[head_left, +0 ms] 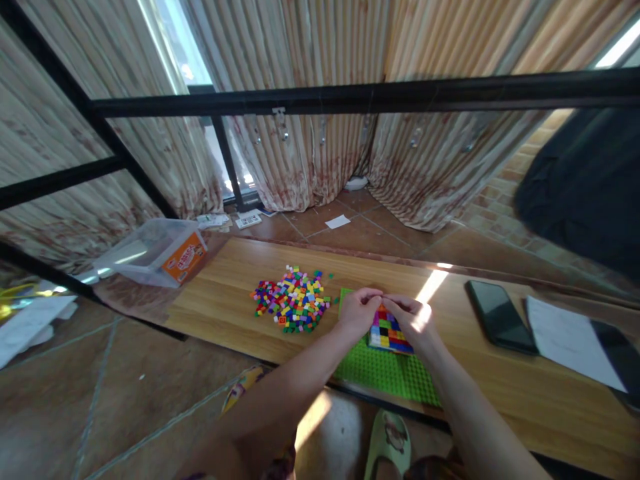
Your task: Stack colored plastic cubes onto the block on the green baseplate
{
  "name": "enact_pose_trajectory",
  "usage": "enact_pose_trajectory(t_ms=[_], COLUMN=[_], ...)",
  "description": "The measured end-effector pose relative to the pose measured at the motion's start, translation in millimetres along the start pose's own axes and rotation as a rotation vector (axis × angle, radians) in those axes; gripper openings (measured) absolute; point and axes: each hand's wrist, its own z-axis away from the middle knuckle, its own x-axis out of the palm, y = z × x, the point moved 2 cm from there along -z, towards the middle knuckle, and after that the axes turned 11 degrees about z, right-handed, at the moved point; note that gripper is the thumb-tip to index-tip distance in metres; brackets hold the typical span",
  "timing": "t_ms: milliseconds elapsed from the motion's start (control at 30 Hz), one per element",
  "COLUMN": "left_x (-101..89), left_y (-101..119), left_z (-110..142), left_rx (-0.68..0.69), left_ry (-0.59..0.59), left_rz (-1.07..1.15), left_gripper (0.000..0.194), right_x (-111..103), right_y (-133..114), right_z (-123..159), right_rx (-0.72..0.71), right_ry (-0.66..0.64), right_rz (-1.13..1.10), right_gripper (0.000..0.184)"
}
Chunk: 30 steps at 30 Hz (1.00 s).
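A flat block of multicoloured bricks (388,337) sits on the green board (383,373), its far end partly hidden by the left hand (359,312) and right hand (413,320), fingertips drawn together; I cannot tell what they grip. Left of the board lies a brick pile (296,300); right, a phone (500,317) and paper (570,341).

The baseplate (385,377) is green, the loose bricks (297,300) multicoloured, the brick panel (391,335) a red, blue, yellow, black patchwork.
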Motion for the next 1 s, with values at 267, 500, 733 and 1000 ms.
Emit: enact_pose_trajectory(t_ms=[267, 500, 733, 1000], left_x=[-13.9, -73.1, -129.0, -160.6], left_y=[14, 46, 74, 89], left_z=[1, -20, -22, -14], left_rx=[0.114, 0.164, 0.155, 0.228], left_ry=[0.003, 0.254, 0.476, 0.57], left_rz=[-0.076, 0.068, 0.294, 0.388], left_gripper=[0.027, 0.019, 0.016, 0.015], right_x=[-13, -1, 71, 123], right_y=[-4, -52, -73, -83], right_z=[2, 19, 59, 66], right_rx=[0.002, -0.382, -0.658, -0.7], right_ry=[0.144, 0.379, -0.109, -0.193], right_rz=[0.095, 0.318, 0.469, 0.533], right_gripper=[0.044, 0.027, 0.02, 0.02])
